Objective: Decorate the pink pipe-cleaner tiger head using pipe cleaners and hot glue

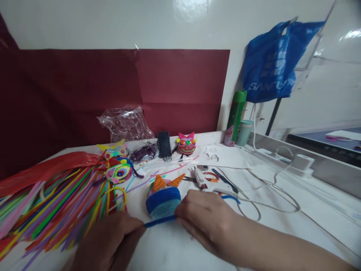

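Note:
A blue pipe cleaner (pixel 160 221) is stretched between my two hands, low over the white table. My left hand (pixel 113 235) pinches its left end, and my right hand (pixel 207 216) pinches the right end. Just beyond it sits a round craft head (pixel 163 199), with a dark blue fuzzy band, a lighter blue underside and two orange ears; its front faces away from me. My right fingers partly cover its right edge, and I cannot tell whether they touch it. A white glue gun (pixel 207 181) lies behind my right hand, beside scissors (pixel 190 179).
Many coloured pipe cleaners (pixel 60 203) spread across the left. Finished craft heads stand behind: a blue-yellow one (pixel 120 171) and a pink one (pixel 186 144). A phone (pixel 164 145) leans at the back. A cable (pixel 284 199), power strip (pixel 267 153), green spray can (pixel 235 116) and cup (pixel 244 133) occupy the right.

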{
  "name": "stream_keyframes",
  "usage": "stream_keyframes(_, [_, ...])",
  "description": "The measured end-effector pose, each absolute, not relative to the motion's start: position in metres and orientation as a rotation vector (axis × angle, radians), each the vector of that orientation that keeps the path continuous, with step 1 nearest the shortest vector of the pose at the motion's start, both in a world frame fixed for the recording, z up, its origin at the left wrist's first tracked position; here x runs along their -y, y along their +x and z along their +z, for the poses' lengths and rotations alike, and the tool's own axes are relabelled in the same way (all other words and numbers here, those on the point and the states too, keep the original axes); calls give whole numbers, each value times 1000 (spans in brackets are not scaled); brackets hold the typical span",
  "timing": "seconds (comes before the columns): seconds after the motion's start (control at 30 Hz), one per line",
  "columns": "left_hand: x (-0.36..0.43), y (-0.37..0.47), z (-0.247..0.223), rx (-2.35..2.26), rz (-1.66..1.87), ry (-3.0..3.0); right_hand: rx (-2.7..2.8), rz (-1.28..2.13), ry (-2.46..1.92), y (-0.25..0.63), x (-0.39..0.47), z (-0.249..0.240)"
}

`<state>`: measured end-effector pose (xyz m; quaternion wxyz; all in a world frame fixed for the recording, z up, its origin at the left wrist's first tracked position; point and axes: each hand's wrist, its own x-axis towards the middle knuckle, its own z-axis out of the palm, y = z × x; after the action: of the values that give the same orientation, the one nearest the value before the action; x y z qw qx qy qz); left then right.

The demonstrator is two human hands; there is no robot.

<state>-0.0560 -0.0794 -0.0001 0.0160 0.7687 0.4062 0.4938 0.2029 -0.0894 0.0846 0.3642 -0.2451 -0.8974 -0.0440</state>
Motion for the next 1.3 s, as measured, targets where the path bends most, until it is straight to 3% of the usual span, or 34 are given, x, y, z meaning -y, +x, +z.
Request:
stream_keyframes(0.13, [85,-20,57,-1051,1489,2741,2431,-133,-510,197,88,76])
stream_keyframes(0.33, [44,-40,42,-1562,1139,2273,2393,192,-966,225,39,73])
stream_keyframes(0.43, [18,-39,30,-1583,1113,1947,2444,248,-1084,234,14,64])
stream_keyframes(0.67, [12,0,29,-1307,915,1716,2454,125,-1011,226,14,50])
stream_keyframes(1.0, [16,17,17,-1281,1079,1791,2535,-285,-983,226,18,55])
stream_keyframes(1.3, [19,19,16,-1247,1063,1827,2526,-421,-929,215,28,53])
